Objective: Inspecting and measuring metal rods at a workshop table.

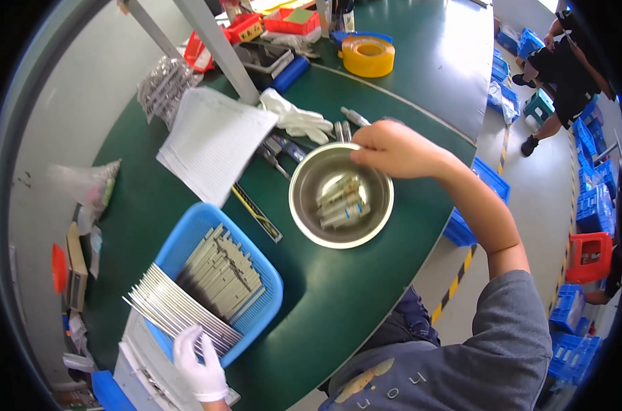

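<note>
Your left grip [200,362], in a white glove, is closed on the near end of a fanned row of thin metal strips [181,312] that rests across the near rim of the blue basket [266,301]; your right grip [392,147], bare, hangs over the far rim of the steel bowl [340,195] with its fingers curled down (whether they pinch anything I cannot tell, since the back of the hand hides the tips). More flat metal pieces [223,272] lie stacked inside the basket, and a few small metal parts [342,200] lie at the bottom of the bowl, which stands on the green bench [338,288] just right of the basket. I judge the fan to be your chief risk: it is held from one end only, so a slackened grip or a nudge to the basket could let the strips slide apart and spill over the bench edge. The bowl is light and round, and a wrist catching its rim could tip it. Your right arm reaches in from the right, elbow bent, forearm sloping up to the bowl; your left wrist rises from the lower edge, hand upright.
</note>
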Tool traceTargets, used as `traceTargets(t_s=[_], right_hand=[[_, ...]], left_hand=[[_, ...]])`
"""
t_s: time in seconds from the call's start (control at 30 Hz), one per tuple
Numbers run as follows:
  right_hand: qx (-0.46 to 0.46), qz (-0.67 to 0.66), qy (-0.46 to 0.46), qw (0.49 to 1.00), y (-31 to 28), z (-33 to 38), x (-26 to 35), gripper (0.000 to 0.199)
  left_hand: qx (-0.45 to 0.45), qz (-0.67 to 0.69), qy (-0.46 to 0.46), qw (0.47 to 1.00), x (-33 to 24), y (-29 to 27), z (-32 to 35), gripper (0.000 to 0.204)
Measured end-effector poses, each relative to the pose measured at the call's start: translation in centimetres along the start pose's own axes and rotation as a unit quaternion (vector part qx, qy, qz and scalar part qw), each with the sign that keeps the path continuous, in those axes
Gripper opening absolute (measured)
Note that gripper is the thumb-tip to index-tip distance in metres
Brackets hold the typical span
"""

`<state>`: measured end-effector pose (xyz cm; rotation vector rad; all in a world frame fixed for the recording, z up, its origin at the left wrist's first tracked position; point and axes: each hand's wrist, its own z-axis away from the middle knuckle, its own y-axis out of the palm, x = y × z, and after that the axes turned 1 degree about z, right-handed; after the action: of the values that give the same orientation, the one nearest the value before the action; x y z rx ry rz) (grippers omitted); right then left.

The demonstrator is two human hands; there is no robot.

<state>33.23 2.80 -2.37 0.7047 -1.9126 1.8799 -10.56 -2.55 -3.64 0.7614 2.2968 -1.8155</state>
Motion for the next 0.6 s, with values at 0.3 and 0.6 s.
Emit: traceTargets(t_s=[0.3, 0.6], right_hand=[[0.109, -0.038, -0.014, 0.993, 4.1, 3.2, 2.9, 0.027], [0.047, 0.208, -0.188, 0.959, 5.9, 4.0, 6.9, 0.015]], left_hand=[[-0.004, 0.049, 0.012, 0.999, 0.4, 0.1, -0.2, 0.013], [-0.007, 0.065, 0.024, 0.998, 0.2, 0.0, 0.4, 0.012]])
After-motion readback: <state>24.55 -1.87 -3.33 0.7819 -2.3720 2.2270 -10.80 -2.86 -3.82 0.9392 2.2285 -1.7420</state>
